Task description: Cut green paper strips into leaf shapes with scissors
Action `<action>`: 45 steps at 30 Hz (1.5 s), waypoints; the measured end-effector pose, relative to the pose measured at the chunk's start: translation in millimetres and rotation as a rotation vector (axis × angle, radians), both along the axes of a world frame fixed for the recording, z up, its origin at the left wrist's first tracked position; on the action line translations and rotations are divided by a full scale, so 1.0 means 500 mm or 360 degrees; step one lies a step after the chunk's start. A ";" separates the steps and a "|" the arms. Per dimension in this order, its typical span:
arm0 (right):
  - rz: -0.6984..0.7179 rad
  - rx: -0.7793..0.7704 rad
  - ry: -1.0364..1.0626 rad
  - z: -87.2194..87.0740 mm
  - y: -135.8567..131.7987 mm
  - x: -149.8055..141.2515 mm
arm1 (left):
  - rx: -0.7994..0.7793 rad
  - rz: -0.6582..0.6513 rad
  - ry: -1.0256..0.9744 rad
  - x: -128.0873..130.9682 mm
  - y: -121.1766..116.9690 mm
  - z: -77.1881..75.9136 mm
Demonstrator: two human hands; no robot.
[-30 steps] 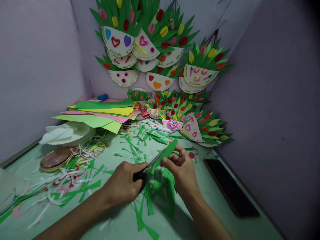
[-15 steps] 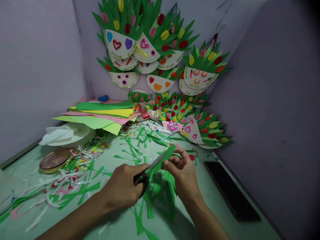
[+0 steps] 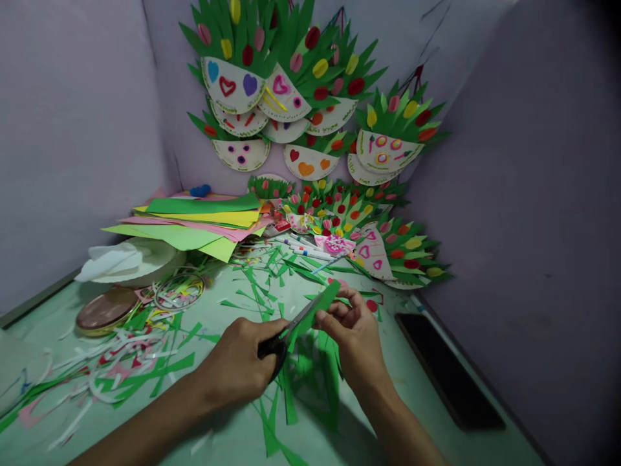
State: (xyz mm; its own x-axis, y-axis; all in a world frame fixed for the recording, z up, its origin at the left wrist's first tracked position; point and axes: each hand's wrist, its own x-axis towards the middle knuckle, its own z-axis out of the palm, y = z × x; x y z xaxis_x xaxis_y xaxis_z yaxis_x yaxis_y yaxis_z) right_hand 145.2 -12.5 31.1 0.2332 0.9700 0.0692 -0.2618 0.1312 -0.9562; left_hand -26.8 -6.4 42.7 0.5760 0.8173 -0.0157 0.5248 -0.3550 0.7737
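My left hand (image 3: 245,356) is closed around the black handles of a pair of scissors (image 3: 275,348), whose blades point up and to the right. Between finger and thumb, my right hand (image 3: 352,327) pinches a strip of green paper (image 3: 320,310). The blades lie along the left edge of that strip; whether they are fully closed on it I cannot tell. Below the hands, green paper pieces (image 3: 317,388) lie on the pale green table (image 3: 233,427), partly in shadow.
At the back left lies a stack of coloured paper (image 3: 204,217), with white paper plates (image 3: 140,259) before it. Paper scraps (image 3: 130,362) and a round lid (image 3: 107,310) are at left. A dark phone (image 3: 449,369) lies right. Decorated half plates (image 3: 233,84) hang on the wall.
Compared with a second ago, the green strip and the scissors tip sit slightly lower, and the whole view has shifted a little. Over the last half second almost nothing differs.
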 end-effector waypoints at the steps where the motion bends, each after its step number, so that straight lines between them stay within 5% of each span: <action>1: 0.0003 -0.0004 -0.0003 0.001 0.000 -0.001 | -0.0006 -0.0003 0.0023 -0.001 0.000 0.003; 45: -0.0017 0.0026 0.0037 -0.002 0.000 -0.005 | -0.0116 0.0032 -0.0219 0.004 -0.003 -0.026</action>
State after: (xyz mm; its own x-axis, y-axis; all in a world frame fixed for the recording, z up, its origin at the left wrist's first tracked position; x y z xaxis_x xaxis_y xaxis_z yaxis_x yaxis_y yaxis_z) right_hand 142.7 -12.6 30.4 0.2454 0.9662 0.0797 -0.2825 0.1499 -0.9475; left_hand -24.7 -7.8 29.6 0.5601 0.8284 0.0027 0.4184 -0.2857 0.8622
